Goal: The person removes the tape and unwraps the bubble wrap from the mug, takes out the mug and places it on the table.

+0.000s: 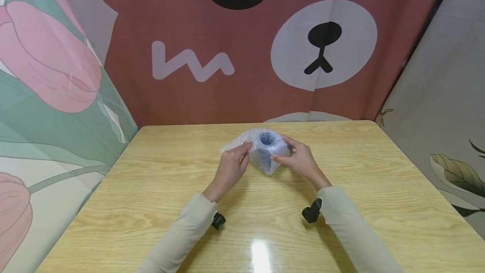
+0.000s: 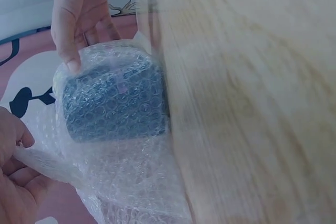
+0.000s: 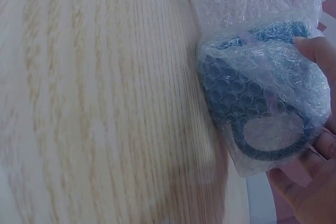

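A dark blue mug (image 1: 264, 160) stands on the table, wrapped in clear bubble wrap (image 1: 242, 137). Its round opening faces up in the head view. Through the plastic, the right wrist view shows the mug's curved handle (image 3: 269, 155). My left hand (image 1: 232, 164) pinches a loose flap of the wrap on the mug's left; the left wrist view shows this flap drawn out between thumb and fingers. On the other side, my right hand (image 1: 302, 160) grips the wrapped mug near its handle, thumb on the front and fingers behind.
The light wooden table (image 1: 170, 146) ends just behind the mug. A reddish curtain (image 1: 242, 100) with a bear print hangs at its back edge, and patterned cloths hang left and right. Small black wrist cameras sit below each sleeve.
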`<state>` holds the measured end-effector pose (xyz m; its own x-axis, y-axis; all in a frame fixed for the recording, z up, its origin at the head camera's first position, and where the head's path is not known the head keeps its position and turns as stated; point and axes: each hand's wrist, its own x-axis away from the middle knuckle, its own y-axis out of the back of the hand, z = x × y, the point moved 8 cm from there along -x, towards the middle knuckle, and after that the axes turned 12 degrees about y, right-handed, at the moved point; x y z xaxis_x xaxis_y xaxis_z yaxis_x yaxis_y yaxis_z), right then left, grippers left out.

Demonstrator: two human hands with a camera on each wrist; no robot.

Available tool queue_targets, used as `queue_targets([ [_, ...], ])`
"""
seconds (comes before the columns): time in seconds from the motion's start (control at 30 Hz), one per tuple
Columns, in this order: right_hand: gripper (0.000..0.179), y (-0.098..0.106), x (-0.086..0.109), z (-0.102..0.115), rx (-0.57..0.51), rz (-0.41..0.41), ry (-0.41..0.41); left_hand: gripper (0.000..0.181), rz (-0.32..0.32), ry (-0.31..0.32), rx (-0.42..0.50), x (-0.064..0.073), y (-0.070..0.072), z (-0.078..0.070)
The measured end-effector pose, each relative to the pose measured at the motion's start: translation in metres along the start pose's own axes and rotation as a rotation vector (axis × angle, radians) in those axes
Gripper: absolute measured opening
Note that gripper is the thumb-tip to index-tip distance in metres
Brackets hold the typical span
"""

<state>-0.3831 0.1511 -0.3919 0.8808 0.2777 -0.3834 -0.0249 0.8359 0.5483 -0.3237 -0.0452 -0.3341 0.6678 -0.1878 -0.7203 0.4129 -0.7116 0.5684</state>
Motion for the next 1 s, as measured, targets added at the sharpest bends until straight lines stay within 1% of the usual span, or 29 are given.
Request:
queue_targets([
  [0.37,0.087,0.000,0.000,0.001,0.011,-0.001,0.002,0.024,0.016,-0.001,0.017,-0.007,0.004,-0.003],
  [0.5,0.087,0.000,0.000,0.000,0.010,0.001,-0.001,0.023,0.018,0.018,0.037,-0.009,0.006,-0.002],
  [0.77,0.087,0.000,0.000,0.000,0.012,0.003,-0.006,0.021,0.027,0.064,0.123,-0.012,0.010,0.000],
  [0.9,0.087,0.000,0.001,0.000,0.011,0.007,-0.003,0.020,0.047,0.079,0.157,-0.014,0.011,-0.001],
  [1.0,0.087,0.000,0.001,0.001,0.012,0.009,-0.003,0.021,0.068,0.097,0.165,-0.015,0.011,-0.001],
])
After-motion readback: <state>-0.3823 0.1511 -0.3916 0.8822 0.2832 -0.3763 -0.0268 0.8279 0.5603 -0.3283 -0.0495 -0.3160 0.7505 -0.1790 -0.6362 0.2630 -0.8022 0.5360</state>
